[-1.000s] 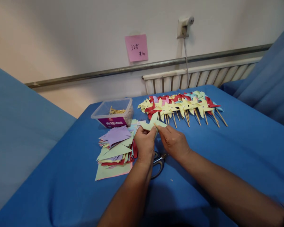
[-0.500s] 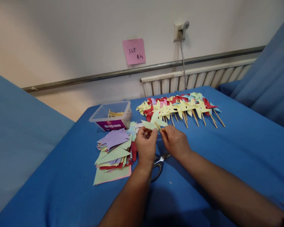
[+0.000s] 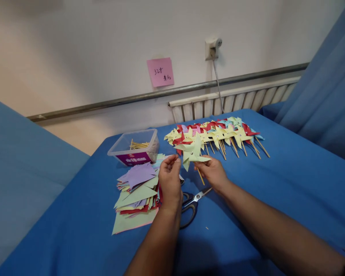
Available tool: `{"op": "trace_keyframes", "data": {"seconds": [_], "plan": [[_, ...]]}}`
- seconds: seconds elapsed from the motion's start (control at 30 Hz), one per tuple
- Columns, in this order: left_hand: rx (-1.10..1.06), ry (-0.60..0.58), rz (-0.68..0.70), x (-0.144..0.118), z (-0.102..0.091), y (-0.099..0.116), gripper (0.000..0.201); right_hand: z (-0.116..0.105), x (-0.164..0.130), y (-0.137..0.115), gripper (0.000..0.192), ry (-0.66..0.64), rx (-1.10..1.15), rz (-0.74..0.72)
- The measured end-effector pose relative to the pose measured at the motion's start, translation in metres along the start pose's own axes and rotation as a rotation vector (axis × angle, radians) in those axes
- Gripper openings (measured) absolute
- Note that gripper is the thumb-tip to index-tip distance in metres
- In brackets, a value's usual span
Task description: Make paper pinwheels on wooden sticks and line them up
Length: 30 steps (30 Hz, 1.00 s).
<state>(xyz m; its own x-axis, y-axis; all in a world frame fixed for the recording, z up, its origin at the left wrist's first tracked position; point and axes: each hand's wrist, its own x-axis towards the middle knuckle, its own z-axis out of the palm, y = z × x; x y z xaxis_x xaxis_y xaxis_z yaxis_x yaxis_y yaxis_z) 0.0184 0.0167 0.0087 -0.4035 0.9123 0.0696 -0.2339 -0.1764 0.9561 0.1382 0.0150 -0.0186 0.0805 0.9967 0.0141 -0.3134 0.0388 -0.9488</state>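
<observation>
A pale green paper pinwheel (image 3: 193, 151) with a metal pin at its centre faces me, its thin wooden stick (image 3: 200, 176) pointing down. My right hand (image 3: 215, 173) grips it just below the blades at the stick. Just left of the blades, apart from them, is my left hand (image 3: 170, 180), its fingers curled in toward the thumb; whether anything small lies between them is hidden. Dark-handled scissors (image 3: 196, 198) lie on the blue cloth beneath my hands. The left forearm covers part of the paper stack (image 3: 138, 193).
A clear plastic box (image 3: 133, 147) holding thin sticks stands at the back left. Rows of finished pinwheels (image 3: 218, 134) in several colours lie along the back of the blue-covered table (image 3: 261, 214). Behind are a radiator (image 3: 232, 100), a rail and a plugged-in socket (image 3: 212, 50).
The pinwheel has turned from its back to its front, stick now pointing down. My left hand has come off it and moved slightly left; my right hand keeps hold. The camera view has shifted a little.
</observation>
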Motion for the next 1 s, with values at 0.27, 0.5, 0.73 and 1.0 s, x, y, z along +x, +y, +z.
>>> {"op": "trace_keyframes", "data": {"seconds": [0.27,0.5,0.73,1.0], "plan": [[-0.158,-0.203,-0.132,-0.003,0.001,-0.005,0.021,0.003,-0.005,0.001,0.039,-0.156,0.141,0.102],[-0.139,-0.192,-0.164,-0.005,0.003,-0.003,0.024,0.006,-0.005,-0.001,0.037,-0.161,0.107,0.073],[-0.109,-0.224,-0.159,-0.003,0.001,-0.005,0.023,0.006,-0.004,0.004,0.034,-0.204,0.093,0.059],[-0.123,-0.184,-0.163,-0.003,0.0,-0.006,0.022,0.011,-0.007,0.007,0.038,-0.163,0.09,-0.001]]}}
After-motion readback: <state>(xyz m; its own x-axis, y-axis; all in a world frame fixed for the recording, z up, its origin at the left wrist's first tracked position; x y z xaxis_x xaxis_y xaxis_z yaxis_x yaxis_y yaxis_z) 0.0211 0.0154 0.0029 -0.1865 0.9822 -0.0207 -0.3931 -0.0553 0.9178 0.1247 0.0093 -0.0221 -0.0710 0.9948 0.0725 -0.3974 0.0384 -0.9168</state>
